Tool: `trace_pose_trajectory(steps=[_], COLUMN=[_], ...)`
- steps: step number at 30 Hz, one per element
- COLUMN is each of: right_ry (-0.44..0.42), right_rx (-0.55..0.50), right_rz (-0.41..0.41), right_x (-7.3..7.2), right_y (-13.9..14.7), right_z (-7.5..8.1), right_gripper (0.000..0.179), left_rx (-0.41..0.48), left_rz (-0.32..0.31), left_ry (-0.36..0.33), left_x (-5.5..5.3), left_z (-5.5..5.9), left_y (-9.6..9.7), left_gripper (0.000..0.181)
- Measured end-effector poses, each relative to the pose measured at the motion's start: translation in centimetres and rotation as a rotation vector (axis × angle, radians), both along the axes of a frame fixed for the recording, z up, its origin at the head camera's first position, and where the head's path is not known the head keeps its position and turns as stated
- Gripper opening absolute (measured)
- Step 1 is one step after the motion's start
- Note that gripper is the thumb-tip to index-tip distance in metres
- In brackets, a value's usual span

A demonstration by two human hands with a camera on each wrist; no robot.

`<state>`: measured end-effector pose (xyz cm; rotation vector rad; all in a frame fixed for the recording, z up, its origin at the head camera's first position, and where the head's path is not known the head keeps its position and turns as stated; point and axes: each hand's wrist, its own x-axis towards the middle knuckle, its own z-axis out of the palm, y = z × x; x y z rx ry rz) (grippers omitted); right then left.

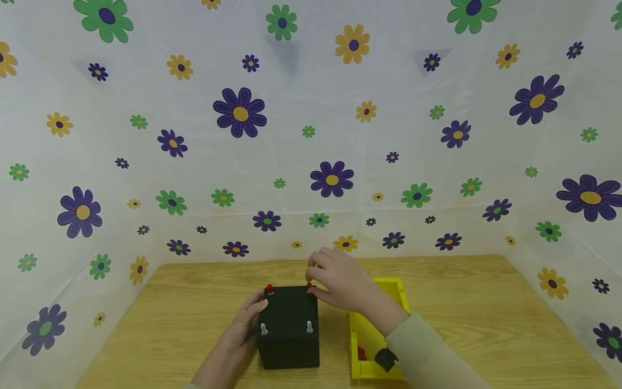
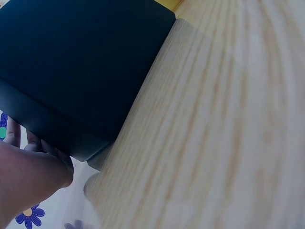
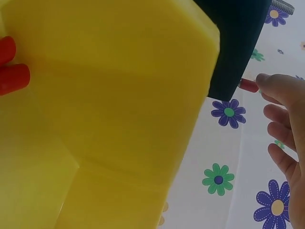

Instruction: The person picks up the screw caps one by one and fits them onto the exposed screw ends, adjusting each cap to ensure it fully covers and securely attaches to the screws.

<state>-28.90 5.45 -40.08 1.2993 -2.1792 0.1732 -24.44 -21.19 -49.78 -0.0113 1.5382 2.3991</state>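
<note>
A black box (image 1: 291, 310) stands on the wooden table, with metal posts at the corners of its top. My left hand (image 1: 243, 320) grips its left side, the thumb at the top edge and the other fingers toward the far left corner. On the far right post sits a small red cap (image 3: 249, 85), pinched by my right hand (image 1: 342, 282); that hand's other fingers are loosely bent. Another red cap (image 1: 269, 288) covers the far left post. The near left post (image 1: 264, 328) and near right post (image 1: 309, 327) show bare metal.
Right of the box is a yellow bin (image 1: 354, 354), partly hidden under my right forearm. Inside it lie red pieces (image 3: 13, 79) and a black cylindrical part (image 1: 386, 359). A white flower-patterned sheet (image 1: 291, 151) encloses the table's back and sides.
</note>
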Motion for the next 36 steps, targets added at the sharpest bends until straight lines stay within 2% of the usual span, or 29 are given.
trace_pose_trajectory(steps=[3,6,11,13,21,28,36], right_ry=[-0.001,-0.014,-0.033,-0.035,-0.030,-0.009,-0.053], right_rx=[0.009,0.020,0.034,0.041,0.038,0.051,0.094], right_rz=[-0.002,-0.014,-0.041,-0.049,-0.041,-0.033,-0.059], right_x=[0.2,0.3,0.3,0.4,0.5,0.5,0.8], right_y=[0.1,0.1,0.1,0.2,0.5,0.7,1.0], right_z=[0.1,0.1,-0.2,-0.3,-0.6,-0.8,-0.4], right_gripper=[0.018,0.016,0.014,0.014,0.020,0.023,0.026], left_rx=[0.001,-0.013,-0.062,-0.076,-0.028,0.013,-0.014], left_rz=[-0.009,0.014,0.071,0.080,0.041,-0.004,0.034], left_ry=[0.003,-0.020,-0.066,-0.071,-0.045,-0.004,-0.052], left_x=[0.0,0.0,0.1,0.0,0.0,0.2,0.2], left_z=[0.0,0.1,0.0,0.0,-0.1,0.0,0.2], left_y=[-0.1,0.0,0.3,0.3,0.1,-0.1,0.1], left_gripper=[0.028,0.027,0.055,0.059,0.027,0.025,0.025])
